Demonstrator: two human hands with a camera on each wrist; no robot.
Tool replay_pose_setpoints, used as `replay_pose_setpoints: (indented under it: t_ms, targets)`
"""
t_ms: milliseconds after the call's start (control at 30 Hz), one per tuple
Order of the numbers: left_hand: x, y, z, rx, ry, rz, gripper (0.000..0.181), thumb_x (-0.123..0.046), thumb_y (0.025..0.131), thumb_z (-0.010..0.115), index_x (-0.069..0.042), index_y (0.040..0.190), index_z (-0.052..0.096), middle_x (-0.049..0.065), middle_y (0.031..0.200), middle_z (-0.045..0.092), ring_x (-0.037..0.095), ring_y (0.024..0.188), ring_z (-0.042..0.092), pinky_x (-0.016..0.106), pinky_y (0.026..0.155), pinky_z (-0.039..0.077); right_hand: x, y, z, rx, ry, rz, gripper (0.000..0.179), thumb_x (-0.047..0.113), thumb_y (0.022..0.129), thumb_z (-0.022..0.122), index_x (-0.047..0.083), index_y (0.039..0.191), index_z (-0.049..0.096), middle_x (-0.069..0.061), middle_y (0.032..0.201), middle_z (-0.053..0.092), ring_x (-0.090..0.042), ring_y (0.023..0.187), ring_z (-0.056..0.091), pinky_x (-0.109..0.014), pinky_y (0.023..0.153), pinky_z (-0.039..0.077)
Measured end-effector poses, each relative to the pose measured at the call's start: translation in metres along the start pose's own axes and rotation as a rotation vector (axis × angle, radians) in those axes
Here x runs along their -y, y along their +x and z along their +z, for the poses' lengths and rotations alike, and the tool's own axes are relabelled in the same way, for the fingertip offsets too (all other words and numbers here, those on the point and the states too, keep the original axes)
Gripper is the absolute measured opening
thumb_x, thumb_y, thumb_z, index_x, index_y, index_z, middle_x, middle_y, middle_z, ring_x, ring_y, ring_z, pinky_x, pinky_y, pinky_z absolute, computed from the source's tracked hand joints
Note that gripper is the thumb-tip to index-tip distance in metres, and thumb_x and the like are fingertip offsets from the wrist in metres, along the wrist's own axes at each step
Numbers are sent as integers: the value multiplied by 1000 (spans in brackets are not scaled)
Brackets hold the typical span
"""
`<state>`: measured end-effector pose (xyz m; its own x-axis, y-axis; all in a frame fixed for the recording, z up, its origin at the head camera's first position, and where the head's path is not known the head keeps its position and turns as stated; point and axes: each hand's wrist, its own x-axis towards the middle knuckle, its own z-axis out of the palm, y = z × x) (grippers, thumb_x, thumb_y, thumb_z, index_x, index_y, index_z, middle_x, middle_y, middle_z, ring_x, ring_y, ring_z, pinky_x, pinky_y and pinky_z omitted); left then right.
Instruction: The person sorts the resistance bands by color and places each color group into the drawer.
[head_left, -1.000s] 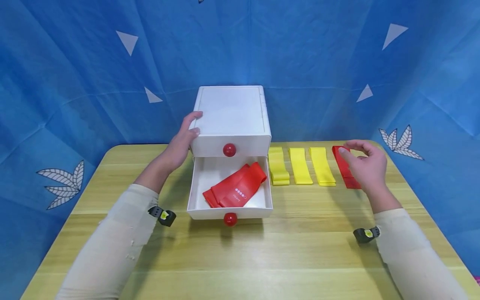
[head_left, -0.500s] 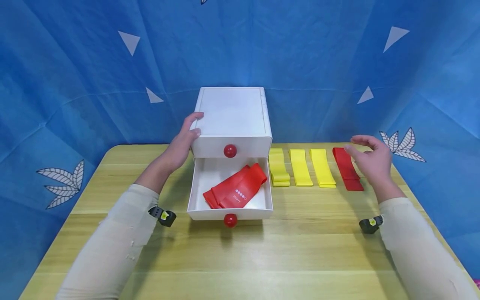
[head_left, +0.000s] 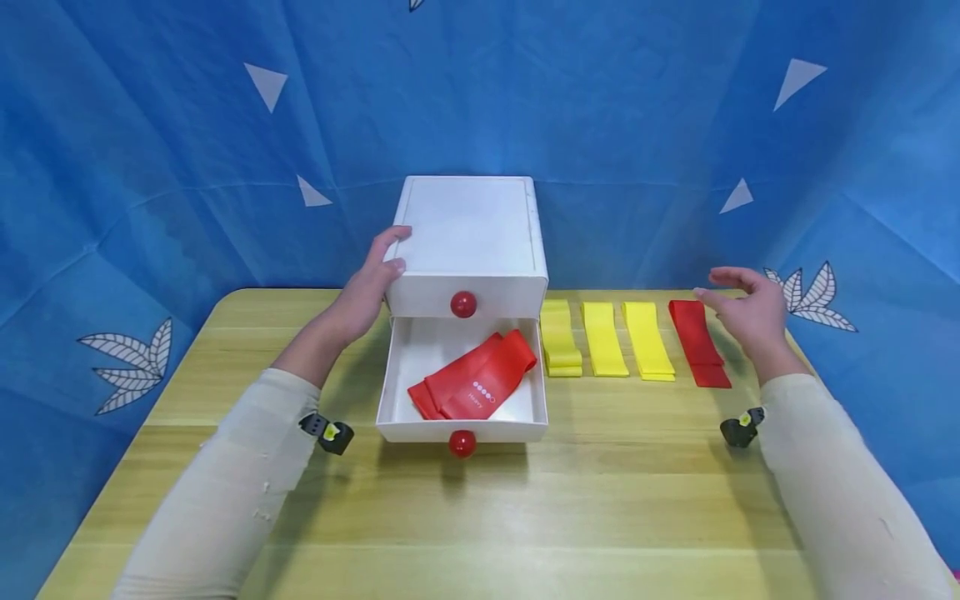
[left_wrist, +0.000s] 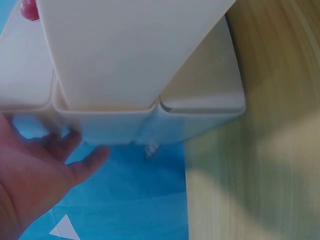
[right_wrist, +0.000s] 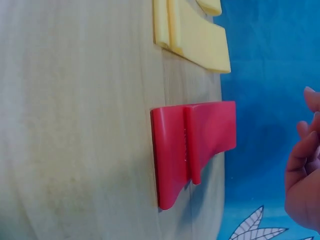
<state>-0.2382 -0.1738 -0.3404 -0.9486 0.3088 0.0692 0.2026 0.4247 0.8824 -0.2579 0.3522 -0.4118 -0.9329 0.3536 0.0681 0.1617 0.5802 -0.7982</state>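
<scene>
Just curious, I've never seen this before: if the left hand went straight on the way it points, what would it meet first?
The white drawer unit: the left hand sits at its left edge, apparently touching it. Whether the fingers would push its side or slide over its top is unclear.

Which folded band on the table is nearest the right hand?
The red band on the table, at the row's right end; the three yellow bands lie farther from the right hand.
</scene>
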Motion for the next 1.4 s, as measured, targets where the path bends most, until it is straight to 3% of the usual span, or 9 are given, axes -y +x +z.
replay_pose_setpoints:
  t_ms: [100, 267, 667, 1000, 1200, 1400]
  targets:
    - [0, 0, 0, 0, 7, 0, 53, -43, 104, 26, -38, 155, 16, 2, 162, 13, 28, 146, 14, 66, 108, 24, -4, 6, 2, 29, 2, 3, 67, 45, 91, 70, 13, 147, 50, -12, 144, 51, -33, 133, 41, -36, 90, 52]
    - [-2, 0, -1, -5, 16, 2, 53, -43, 104, 26, -37, 156, 16, 2, 162, 13, 28, 146, 14, 65, 109, 23, -10, 16, 5, 69, -8, 16, 68, 45, 92, 69, 12, 148, 49, -12, 145, 50, -35, 134, 40, -47, 96, 48]
    - [0, 1, -1, 0, 24, 8, 53, -43, 104, 26, -36, 156, 16, 3, 162, 13, 29, 146, 15, 65, 109, 23, -37, 29, 8, 151, 29, 130, 77, 49, 90, 70, 10, 151, 43, -18, 154, 37, -40, 137, 33, -52, 103, 41]
    - [1, 1, -2, -9, 10, 23, 53, -37, 104, 25, -32, 157, 17, 5, 162, 13, 28, 145, 15, 63, 111, 19, -51, 35, 18, 176, -104, 50, 54, 32, 103, 53, 3, 149, 46, -27, 149, 38, -46, 132, 35, -56, 101, 41]
    - [2, 0, -1, -7, 20, 21, 54, -39, 104, 25, -32, 157, 17, 3, 163, 12, 26, 146, 12, 63, 111, 17, -55, 33, 18, 190, -111, 88, 60, 32, 102, 54, 2, 151, 39, -28, 146, 42, -48, 132, 38, -55, 103, 40]
    - [0, 0, -1, -6, 13, 23, 54, -38, 104, 25, -32, 157, 16, 2, 163, 10, 26, 147, 11, 63, 111, 17, -56, 33, 19, 194, -102, 85, 62, 36, 101, 57, 2, 151, 41, -27, 143, 44, -46, 129, 39, -51, 100, 43]
